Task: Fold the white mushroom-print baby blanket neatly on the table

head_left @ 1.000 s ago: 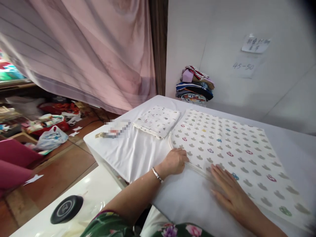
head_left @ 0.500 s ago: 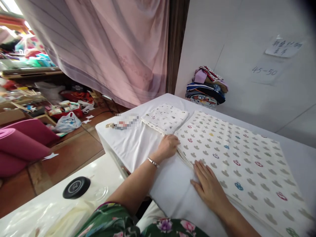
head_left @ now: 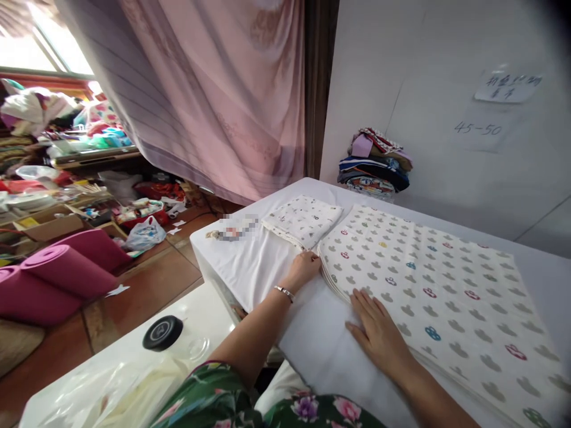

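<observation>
A large cream cloth [head_left: 437,285] printed with grey and coloured shapes lies folded in layers on the white-covered table [head_left: 250,267]. My left hand [head_left: 306,267], with a bracelet on its wrist, has its fingers closed at the cloth's near-left corner, where the layered edges meet. My right hand [head_left: 379,336] lies flat and open on the cloth's near edge, pressing it down. A smaller folded white cloth [head_left: 303,221] with tiny prints lies just beyond my left hand, beside the big cloth.
A stack of folded colourful clothes [head_left: 373,163] stands against the white wall at the table's far end. A pink curtain [head_left: 214,89] hangs to the left. Pink rolls [head_left: 66,273] and cluttered goods cover the floor at left. A black round lid [head_left: 163,331] sits on a near white surface.
My left hand slid along the cloth's edge from its near side up to the left corner. My right hand moved left along the near edge. The view panned left.
</observation>
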Demonstrator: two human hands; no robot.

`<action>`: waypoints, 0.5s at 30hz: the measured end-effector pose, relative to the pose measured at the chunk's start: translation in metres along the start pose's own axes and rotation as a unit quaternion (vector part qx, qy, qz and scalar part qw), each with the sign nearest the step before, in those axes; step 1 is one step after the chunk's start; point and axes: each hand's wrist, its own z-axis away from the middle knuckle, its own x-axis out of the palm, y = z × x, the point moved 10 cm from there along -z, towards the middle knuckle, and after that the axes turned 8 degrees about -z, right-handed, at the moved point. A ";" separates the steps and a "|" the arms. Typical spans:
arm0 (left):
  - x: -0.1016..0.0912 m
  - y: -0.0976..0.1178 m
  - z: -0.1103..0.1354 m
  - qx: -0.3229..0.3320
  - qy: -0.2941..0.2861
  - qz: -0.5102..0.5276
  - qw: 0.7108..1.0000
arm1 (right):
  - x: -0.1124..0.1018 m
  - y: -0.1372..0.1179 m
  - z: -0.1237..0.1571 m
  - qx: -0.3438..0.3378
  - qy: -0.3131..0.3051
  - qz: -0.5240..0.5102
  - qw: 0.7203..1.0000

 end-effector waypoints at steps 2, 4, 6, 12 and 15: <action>0.009 -0.002 -0.002 -0.008 -0.017 0.020 1.000 | 0.002 0.001 0.000 0.004 -0.001 -0.007 1.000; 0.016 -0.005 -0.004 -0.019 -0.025 0.041 0.999 | 0.003 0.003 0.000 0.009 -0.001 -0.017 1.000; 0.020 -0.009 -0.006 -0.030 -0.028 0.059 0.997 | 0.005 0.005 0.000 0.018 -0.007 -0.027 0.999; 0.024 -0.015 -0.010 -0.049 -0.033 0.133 0.989 | 0.007 0.013 -0.005 0.075 -0.077 -0.073 0.992; 0.025 -0.015 -0.009 -0.048 -0.033 0.197 0.979 | -0.005 0.009 -0.019 0.091 -0.079 -0.124 0.985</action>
